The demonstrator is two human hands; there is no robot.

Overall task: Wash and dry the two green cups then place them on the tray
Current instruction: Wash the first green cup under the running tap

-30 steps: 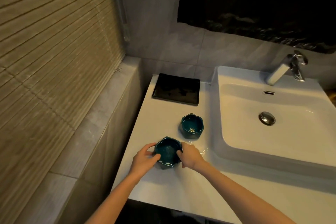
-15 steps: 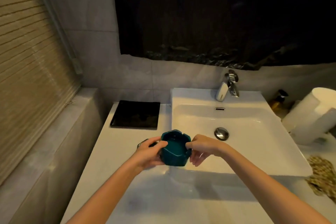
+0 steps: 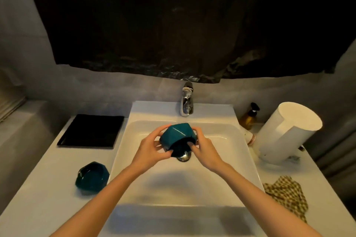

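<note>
I hold a faceted green cup [image 3: 176, 135] tipped mouth-down over the white sink [image 3: 227, 161], just above the drain. My left hand [image 3: 149, 150] grips its left side, thumb under the rim. My right hand [image 3: 202, 145] grips the right side, fingers curled at the rim. The second green cup [image 3: 92, 177] stands upright on the white counter left of the sink. The black square tray [image 3: 91, 131] lies at the back left of the counter.
A chrome faucet [image 3: 186, 102] stands behind the basin. Right of the sink are an amber pump bottle [image 3: 249, 117], a white paper towel roll [image 3: 287, 132] and a checkered cloth [image 3: 287, 196] near the counter's front right.
Both hands lifted the cup off the counter, carried it right over the basin and tipped it mouth-down. The view swung right; the other cup stayed put.
</note>
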